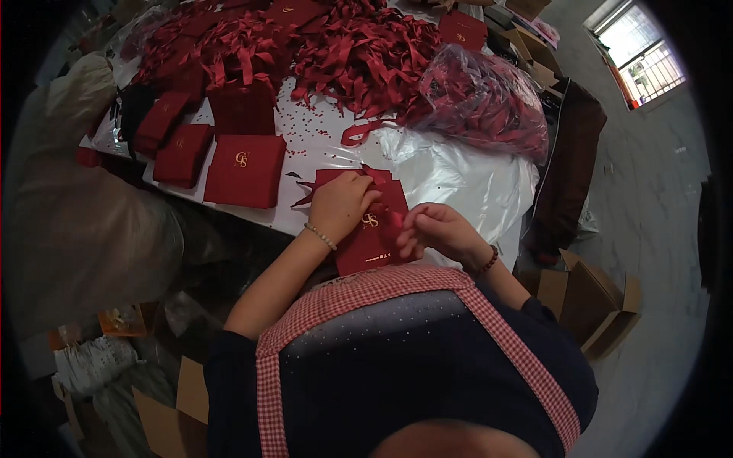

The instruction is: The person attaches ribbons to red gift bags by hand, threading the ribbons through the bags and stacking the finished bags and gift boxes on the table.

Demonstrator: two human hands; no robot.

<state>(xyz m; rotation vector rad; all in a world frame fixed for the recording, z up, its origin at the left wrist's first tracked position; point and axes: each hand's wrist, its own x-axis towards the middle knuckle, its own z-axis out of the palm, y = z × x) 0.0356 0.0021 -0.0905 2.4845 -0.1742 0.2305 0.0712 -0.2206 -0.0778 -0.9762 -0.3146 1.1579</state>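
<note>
A dark red gift bag (355, 248) with a gold monogram and small lettering lies at the table's front edge, close to my body. My left hand (341, 202) rests over its upper part, fingers curled and closed on a red ribbon (375, 175) at the bag's top edge. At the bag's right side, my right hand (439, 229) has thumb and forefinger pinched by a bright red, blurred ribbon end. Part of the bag is hidden under my left hand, and the ribbon's full path is unclear.
Stacked red bags (243, 179) stand to the left on the white table. Heaps of red ribbon (359, 57) cover the back, beside a clear plastic bag of red items (485, 99). Clear plastic sheeting (458, 179) lies at right. An open cardboard box (588, 298) stands on the floor.
</note>
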